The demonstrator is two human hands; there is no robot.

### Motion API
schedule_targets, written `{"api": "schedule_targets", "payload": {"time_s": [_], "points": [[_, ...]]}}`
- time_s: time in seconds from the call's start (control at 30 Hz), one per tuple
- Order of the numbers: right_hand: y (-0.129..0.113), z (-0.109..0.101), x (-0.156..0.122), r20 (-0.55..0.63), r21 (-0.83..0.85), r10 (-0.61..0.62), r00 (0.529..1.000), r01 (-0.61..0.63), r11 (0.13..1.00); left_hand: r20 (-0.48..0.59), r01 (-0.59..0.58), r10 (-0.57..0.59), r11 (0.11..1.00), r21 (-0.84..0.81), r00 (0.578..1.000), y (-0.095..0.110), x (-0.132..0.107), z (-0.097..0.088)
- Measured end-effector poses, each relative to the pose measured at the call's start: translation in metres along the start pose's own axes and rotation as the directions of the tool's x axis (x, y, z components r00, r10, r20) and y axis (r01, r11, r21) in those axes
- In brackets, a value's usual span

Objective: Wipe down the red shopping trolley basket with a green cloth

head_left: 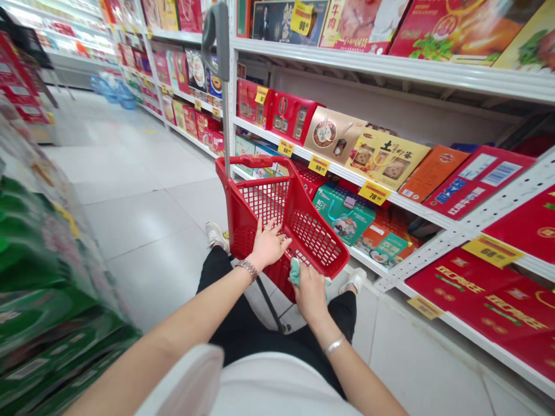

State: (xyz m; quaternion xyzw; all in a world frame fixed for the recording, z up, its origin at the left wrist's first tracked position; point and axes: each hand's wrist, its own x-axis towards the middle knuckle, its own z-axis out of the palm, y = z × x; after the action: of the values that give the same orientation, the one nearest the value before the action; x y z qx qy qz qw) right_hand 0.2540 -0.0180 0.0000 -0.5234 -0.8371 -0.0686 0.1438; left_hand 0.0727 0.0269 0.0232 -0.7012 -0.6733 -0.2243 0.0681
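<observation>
Red mesh plastic fills our view as we look down on this wheeled shopping basket (295,203), tilted back on its long pole with the grey grip (215,34) rising at the far end, a lean that seems to turn its mouth toward the person. Their left hand (269,244) is open, fingers spread across the basket's near edge, apparently steadying it. The right hand (310,292) is closed around a pale green soft item (295,273), which sits just over the basket's near corner; we can't quite tell what it is. On our right, white metal shelving (416,75) carries red and gold gift boxes (385,159), with yellow price tags (373,193) along the shelf edges, each apparently placed to mark the goods above it. Near left, green boxes (43,323) stand stacked, while bottled water (113,92) sits far down the tiled aisle (143,214).
</observation>
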Motion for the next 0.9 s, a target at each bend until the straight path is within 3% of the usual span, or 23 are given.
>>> {"api": "schedule_targets", "payload": {"time_s": [0.13, 0.27, 0.37, 0.47, 0.7, 0.8, 0.9], "points": [[-0.029, -0.007, -0.001, 0.074, 0.046, -0.061, 0.995, 0.058, 0.997, 0.063, 0.034, -0.032, 0.999, -0.023, 0.997, -0.019, -0.006, -0.012], [-0.043, -0.015, -0.006, 0.159, 0.092, -0.168, 0.973, 0.155, 0.984, 0.127, 0.034, -0.029, 0.999, -0.035, 0.992, -0.046, -0.005, -0.022], [-0.038, -0.019, -0.011, 0.195, 0.129, -0.258, 0.946, 0.236, 0.963, 0.157, 0.03, -0.023, 0.999, -0.044, 0.987, -0.058, -0.002, -0.025], [-0.016, -0.023, -0.013, 0.225, 0.166, -0.346, 0.911, 0.315, 0.935, 0.182, 0.016, -0.006, 0.998, -0.054, 0.983, -0.062, 0.001, -0.025], [0.056, -0.023, -0.009, 0.134, 0.226, -0.372, 0.919, 0.337, 0.914, 0.207, 0.003, 0.007, 0.999, -0.05, 0.978, -0.045, 0.008, -0.026], [0.068, -0.018, -0.011, 0.12, 0.204, -0.332, 0.935, 0.304, 0.931, 0.177, 0.024, -0.018, 0.999, -0.029, 0.984, -0.023, -0.001, -0.02], [0.063, -0.016, -0.013, 0.135, 0.146, -0.288, 0.948, 0.268, 0.952, 0.146, 0.026, -0.022, 0.999, -0.029, 0.989, 0.001, -0.017, -0.011]]}}
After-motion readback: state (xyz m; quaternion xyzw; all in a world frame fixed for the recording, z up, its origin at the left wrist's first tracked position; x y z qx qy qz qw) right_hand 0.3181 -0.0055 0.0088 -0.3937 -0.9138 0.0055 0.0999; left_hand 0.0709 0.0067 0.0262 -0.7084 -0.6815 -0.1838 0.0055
